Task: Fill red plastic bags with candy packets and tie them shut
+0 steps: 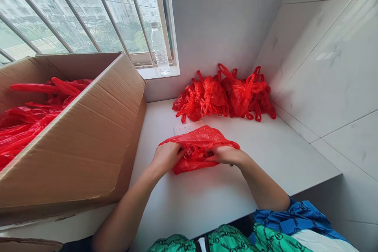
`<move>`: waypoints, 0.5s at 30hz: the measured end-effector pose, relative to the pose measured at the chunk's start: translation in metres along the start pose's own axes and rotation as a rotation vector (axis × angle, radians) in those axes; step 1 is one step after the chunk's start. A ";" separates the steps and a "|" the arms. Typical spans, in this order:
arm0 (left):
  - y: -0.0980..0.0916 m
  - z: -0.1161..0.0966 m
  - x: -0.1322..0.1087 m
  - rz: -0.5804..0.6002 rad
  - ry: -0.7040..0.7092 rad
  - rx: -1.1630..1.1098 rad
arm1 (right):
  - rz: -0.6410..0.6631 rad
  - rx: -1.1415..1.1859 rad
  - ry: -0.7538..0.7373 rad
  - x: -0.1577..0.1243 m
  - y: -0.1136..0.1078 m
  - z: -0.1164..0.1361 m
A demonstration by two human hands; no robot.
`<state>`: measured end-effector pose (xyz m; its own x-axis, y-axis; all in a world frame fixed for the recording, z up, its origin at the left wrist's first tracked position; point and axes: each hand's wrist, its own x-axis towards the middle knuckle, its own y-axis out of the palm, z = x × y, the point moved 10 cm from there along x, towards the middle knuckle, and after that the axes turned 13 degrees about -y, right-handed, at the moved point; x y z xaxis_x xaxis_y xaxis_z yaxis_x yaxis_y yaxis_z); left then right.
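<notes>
A red plastic bag (201, 136) lies on the white tabletop in front of me, its mouth spread towards me. Small red packets (189, 152) with yellowish print show inside; their exact kind is not clear. My left hand (168, 157) is closed on the left side of the opening, some fingers hidden within. At the right side, my right hand (223, 153) reaches into the mouth and grips the bag, with the rim draped over its back and its fingertips near the packets. A sheet of paper with writing (187, 127) sits partly under the bag's far edge.
Several knotted red bags (215, 94) are heaped against the back wall. A large cardboard box (88, 141) full of red plastic bags (38, 118) stands at left. A clear water bottle (160, 49) is on the sill of the barred window. Tiled wall (333, 67) bounds the right.
</notes>
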<state>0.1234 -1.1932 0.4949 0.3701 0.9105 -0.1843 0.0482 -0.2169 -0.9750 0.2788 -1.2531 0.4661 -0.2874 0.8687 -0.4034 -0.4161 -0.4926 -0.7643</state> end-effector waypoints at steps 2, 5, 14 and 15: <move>-0.003 -0.002 -0.001 -0.001 0.007 -0.026 | 0.031 0.042 -0.033 -0.001 0.003 0.003; -0.006 -0.004 -0.002 0.000 0.017 -0.075 | -0.015 0.104 -0.079 0.002 0.003 0.005; -0.012 -0.014 -0.008 -0.035 0.111 -0.275 | -0.312 0.471 -0.131 0.009 -0.012 0.009; -0.011 -0.013 -0.008 -0.034 0.108 -0.268 | -0.306 0.493 -0.143 0.009 -0.012 0.012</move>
<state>0.1324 -1.2027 0.5089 0.4598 0.8794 -0.1236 0.3006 -0.2851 -0.9102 0.2711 -1.2401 0.4773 -0.1904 0.9762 -0.1035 -0.8399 -0.2166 -0.4976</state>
